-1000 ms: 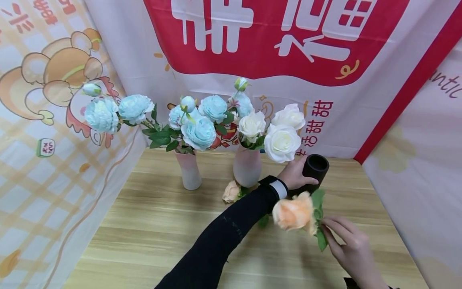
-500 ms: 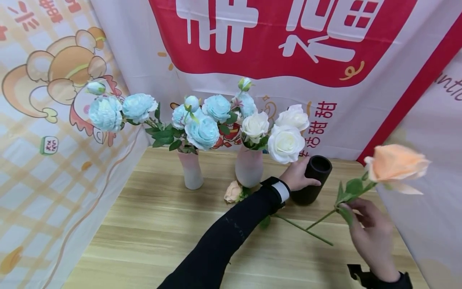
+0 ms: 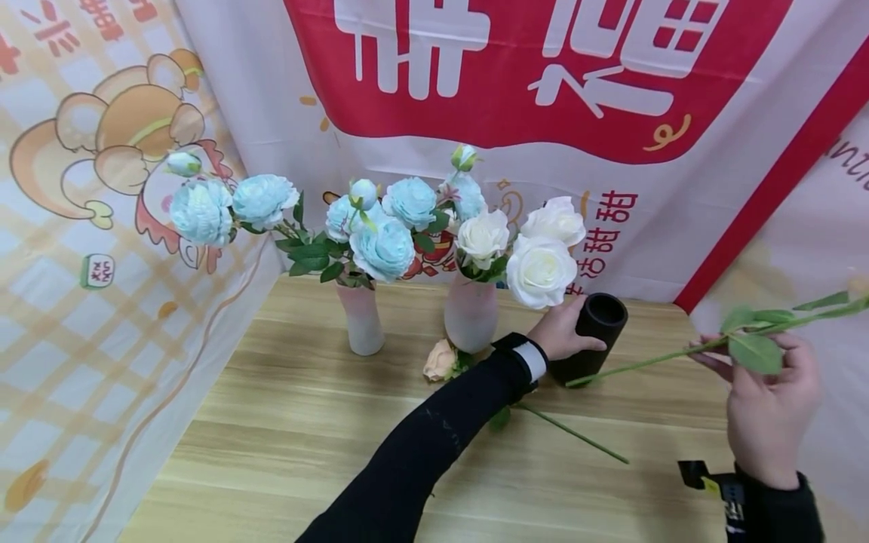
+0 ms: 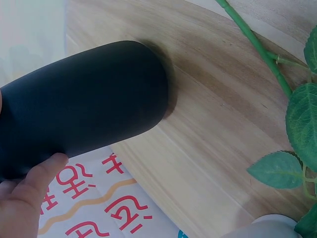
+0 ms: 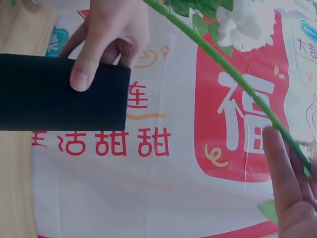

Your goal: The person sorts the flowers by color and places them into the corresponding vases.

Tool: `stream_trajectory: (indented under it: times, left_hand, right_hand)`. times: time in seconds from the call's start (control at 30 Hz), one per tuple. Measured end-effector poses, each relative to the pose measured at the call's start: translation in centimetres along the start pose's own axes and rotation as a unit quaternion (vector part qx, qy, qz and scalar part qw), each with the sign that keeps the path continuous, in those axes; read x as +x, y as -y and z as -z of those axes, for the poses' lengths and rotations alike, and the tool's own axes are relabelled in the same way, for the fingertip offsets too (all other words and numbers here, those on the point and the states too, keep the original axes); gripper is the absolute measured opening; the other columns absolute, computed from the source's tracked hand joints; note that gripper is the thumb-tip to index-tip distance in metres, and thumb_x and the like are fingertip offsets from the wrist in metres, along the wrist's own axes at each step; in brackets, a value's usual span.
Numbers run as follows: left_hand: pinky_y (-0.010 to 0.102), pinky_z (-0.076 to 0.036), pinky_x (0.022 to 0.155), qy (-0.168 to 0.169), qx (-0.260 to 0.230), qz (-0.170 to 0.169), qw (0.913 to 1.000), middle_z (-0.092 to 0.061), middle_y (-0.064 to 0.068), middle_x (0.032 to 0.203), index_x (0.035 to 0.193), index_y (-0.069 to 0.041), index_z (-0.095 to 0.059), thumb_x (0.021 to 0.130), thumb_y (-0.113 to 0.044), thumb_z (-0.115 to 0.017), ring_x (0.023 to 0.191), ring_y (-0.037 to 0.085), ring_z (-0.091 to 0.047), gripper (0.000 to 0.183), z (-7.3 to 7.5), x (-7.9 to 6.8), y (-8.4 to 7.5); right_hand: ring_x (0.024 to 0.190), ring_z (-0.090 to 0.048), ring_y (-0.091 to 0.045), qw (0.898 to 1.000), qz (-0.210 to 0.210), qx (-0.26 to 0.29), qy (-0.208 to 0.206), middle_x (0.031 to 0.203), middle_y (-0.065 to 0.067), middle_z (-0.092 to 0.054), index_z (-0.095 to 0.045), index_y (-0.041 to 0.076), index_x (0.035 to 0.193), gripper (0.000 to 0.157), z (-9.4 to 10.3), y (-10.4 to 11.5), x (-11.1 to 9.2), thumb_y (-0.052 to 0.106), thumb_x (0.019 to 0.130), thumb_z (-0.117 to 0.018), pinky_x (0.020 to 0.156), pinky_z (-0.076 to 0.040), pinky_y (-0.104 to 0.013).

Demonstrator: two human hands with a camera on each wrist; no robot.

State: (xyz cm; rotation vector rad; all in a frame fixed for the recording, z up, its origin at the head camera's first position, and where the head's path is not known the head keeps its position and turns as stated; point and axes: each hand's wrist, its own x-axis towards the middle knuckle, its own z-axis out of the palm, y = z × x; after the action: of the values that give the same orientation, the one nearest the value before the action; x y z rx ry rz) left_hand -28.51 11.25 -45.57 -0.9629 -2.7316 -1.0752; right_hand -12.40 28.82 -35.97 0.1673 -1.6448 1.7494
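My left hand point(image 3: 560, 332) grips the upper part of a black cylindrical vase point(image 3: 597, 341), which stands on the wooden table. The left wrist view shows fingers point(image 4: 47, 171) along the side of the dark vase point(image 4: 99, 94). At the right, my right hand point(image 3: 774, 400) pinches the green stem of an artificial rose point(image 3: 645, 362) near its leaves. Its bare lower end points left and overlaps the vase's lower side in the head view, while the bloom is cut off at the right edge. From the right wrist, the stem point(image 5: 223, 62) runs diagonally across the view.
A second peach rose point(image 3: 440, 360) lies on the table point(image 3: 271, 452), partly under my left forearm. Behind stand a pink-white vase point(image 3: 470, 317) of white roses and a slimmer vase point(image 3: 363, 324) of blue flowers. Printed cloth point(image 3: 407, 113) closes the back and sides.
My right hand has moved right and up, turning the rose so the bloom swings out past the right edge and the stem's end points at the vase. The left hand keeps its hold.
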Motion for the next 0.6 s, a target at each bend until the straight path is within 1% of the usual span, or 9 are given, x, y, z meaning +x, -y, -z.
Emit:
stream_trajectory:
  times: [0.07, 0.1, 0.17, 0.3, 0.43, 0.53, 0.6]
  left_hand:
    - [0.014, -0.036, 0.097, -0.004, -0.002, -0.003, 1.0, -0.059, 0.004, 0.132, 0.144, -0.01, -0.043, 0.078, -0.044, -0.083, 0.121, 0.008, -0.052, 0.084, -0.2, 0.0, 0.1]
    - [0.014, -0.036, 0.097, -0.006, -0.001, -0.005, 1.0, -0.058, 0.004, 0.132, 0.144, -0.01, -0.043, 0.079, -0.043, -0.083, 0.121, 0.009, -0.052, 0.084, -0.2, 0.0, 0.2]
    - [0.015, -0.036, 0.097, -0.01, 0.003, -0.006, 0.9999, -0.058, 0.005, 0.132, 0.144, -0.009, -0.043, 0.078, -0.044, -0.083, 0.122, 0.01, -0.051, 0.085, -0.2, 0.1, 0.2]
    - [0.016, -0.036, 0.099, -0.006, 0.024, 0.005, 0.9997, -0.056, 0.007, 0.136, 0.146, -0.008, -0.041, 0.079, -0.047, -0.081, 0.124, 0.012, -0.05, 0.088, -0.2, 0.0, 0.1]
    - [0.017, -0.035, 0.101, 0.004, 0.027, 0.016, 0.9995, -0.051, 0.008, 0.141, 0.149, -0.006, -0.038, 0.08, -0.049, -0.08, 0.128, 0.012, -0.047, 0.091, -0.1, -0.1, 0.0]
    - [0.017, -0.034, 0.101, 0.006, 0.022, 0.015, 0.9996, -0.05, 0.008, 0.142, 0.149, -0.007, -0.038, 0.081, -0.048, -0.079, 0.129, 0.012, -0.045, 0.09, -0.1, -0.1, 0.0]
    - [0.017, -0.034, 0.102, 0.008, 0.02, 0.016, 0.9996, -0.05, 0.008, 0.143, 0.15, -0.007, -0.037, 0.081, -0.048, -0.079, 0.13, 0.012, -0.045, 0.091, -0.1, -0.1, 0.0]
  right_hand:
    - [0.088, -0.067, -0.027, 1.0, 0.01, -0.001, -0.028, 0.107, -0.026, -0.058, -0.053, -0.007, 0.123, 0.03, 0.0, -0.1, 0.6, 0.0, 0.095, -0.059, 0.075, -0.056, -0.029]
    - [0.088, -0.067, -0.028, 0.999, 0.015, 0.013, -0.038, 0.107, -0.027, -0.057, -0.053, -0.007, 0.124, 0.03, 0.0, -0.1, 0.9, 0.0, 0.095, -0.059, 0.074, -0.056, -0.029]
    - [0.089, -0.066, -0.029, 0.998, 0.023, 0.016, -0.059, 0.106, -0.027, -0.058, -0.053, -0.007, 0.123, 0.03, -0.1, -0.1, 1.6, 0.001, 0.095, -0.059, 0.074, -0.056, -0.028]
    - [0.09, -0.066, -0.029, 0.995, 0.031, -0.005, -0.097, 0.108, -0.025, -0.057, -0.053, -0.004, 0.123, 0.03, -0.5, 0.1, 2.8, 0.005, 0.095, -0.06, 0.075, -0.056, -0.027]
    - [0.095, -0.064, -0.031, 0.989, 0.035, -0.025, -0.143, 0.112, -0.023, -0.056, -0.052, -0.002, 0.126, 0.032, -1.0, 0.2, 3.4, 0.008, 0.096, -0.059, 0.077, -0.055, -0.027]
    - [0.098, -0.061, -0.034, 0.984, 0.056, -0.025, -0.17, 0.112, -0.023, -0.056, -0.052, -0.001, 0.128, 0.032, -1.1, -0.2, 3.8, 0.007, 0.097, -0.057, 0.08, -0.055, -0.028]
    - [0.096, -0.062, -0.034, 0.98, 0.073, -0.029, -0.181, 0.11, -0.024, -0.057, -0.052, -0.001, 0.127, 0.03, -1.1, -0.7, 4.0, 0.007, 0.098, -0.057, 0.08, -0.055, -0.03]
